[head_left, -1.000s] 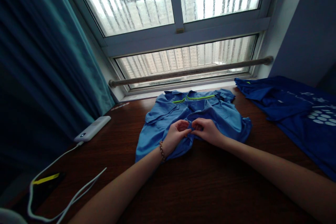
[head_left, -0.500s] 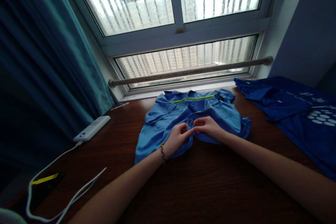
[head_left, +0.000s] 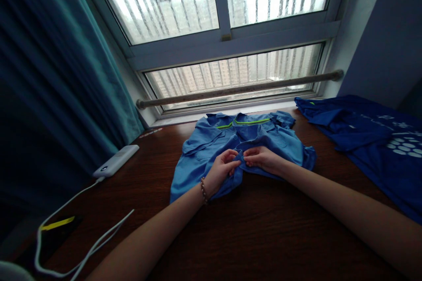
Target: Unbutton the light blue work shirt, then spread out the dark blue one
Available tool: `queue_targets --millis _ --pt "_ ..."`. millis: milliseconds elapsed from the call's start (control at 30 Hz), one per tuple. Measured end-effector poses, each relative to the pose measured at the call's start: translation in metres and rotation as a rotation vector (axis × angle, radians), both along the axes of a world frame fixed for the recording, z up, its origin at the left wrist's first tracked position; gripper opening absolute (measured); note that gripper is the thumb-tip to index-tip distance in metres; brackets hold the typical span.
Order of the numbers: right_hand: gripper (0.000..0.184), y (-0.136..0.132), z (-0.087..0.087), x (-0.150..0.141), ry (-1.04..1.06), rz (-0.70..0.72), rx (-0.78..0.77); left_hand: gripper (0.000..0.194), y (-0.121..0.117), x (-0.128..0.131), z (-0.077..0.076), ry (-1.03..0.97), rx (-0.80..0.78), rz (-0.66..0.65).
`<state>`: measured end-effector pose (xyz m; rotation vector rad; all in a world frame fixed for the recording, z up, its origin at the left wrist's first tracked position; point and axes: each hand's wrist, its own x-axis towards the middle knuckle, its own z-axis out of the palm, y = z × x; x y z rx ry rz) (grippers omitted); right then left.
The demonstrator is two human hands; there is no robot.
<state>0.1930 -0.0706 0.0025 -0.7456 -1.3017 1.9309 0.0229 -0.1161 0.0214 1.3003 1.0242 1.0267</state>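
Observation:
A light blue short-sleeved shirt (head_left: 201,149) with a yellow-green stripe inside its collar lies spread on the wooden table, collar toward the window. My left hand (head_left: 224,167) pinches the shirt's front edge near the hem, thumb and fingers close together; a beaded bracelet circles that wrist. Just to its right, my right hand (head_left: 262,159) grips the other front edge between fingertips. A small gap separates the two hands, with shirt cloth showing between them. Whether a button sits under the fingertips is too small to tell.
A darker blue printed shirt (head_left: 369,140) lies at the right. On the left are a white power bank (head_left: 116,161), its white cable (head_left: 95,246) and a dark object with a yellow strip (head_left: 58,223). A metal rail (head_left: 237,90) crosses the window behind the table (head_left: 250,232); a curtain (head_left: 66,61) hangs left.
My fingertips have moved slightly apart from where they met, baring cloth between them. Both hands still hold the light blue shirt, which stays in place.

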Motion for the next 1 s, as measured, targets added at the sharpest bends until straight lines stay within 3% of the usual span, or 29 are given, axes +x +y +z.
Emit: queue_targets --millis 200,333,500,800,1000 --pt "0.026 -0.001 0.001 0.000 0.019 0.008 -0.052 0.032 0.001 0.000 0.001 0.077 -0.032 0.065" --pt "0.027 -0.003 0.000 -0.001 -0.021 -0.007 0.019 0.028 0.000 0.000 0.005 0.226 -0.048 0.068" --pt "0.026 -0.004 -0.001 -0.002 -0.073 -0.011 0.108 0.019 -0.002 0.001 0.007 0.334 0.052 0.102" --pt "0.019 -0.006 0.002 -0.001 0.012 0.132 0.098 0.024 0.005 -0.011 0.007 0.080 -0.145 -0.159" --pt "0.017 -0.008 0.005 -0.002 0.098 0.162 0.075 0.023 0.007 -0.011 0.004 -0.182 -0.216 -0.176"
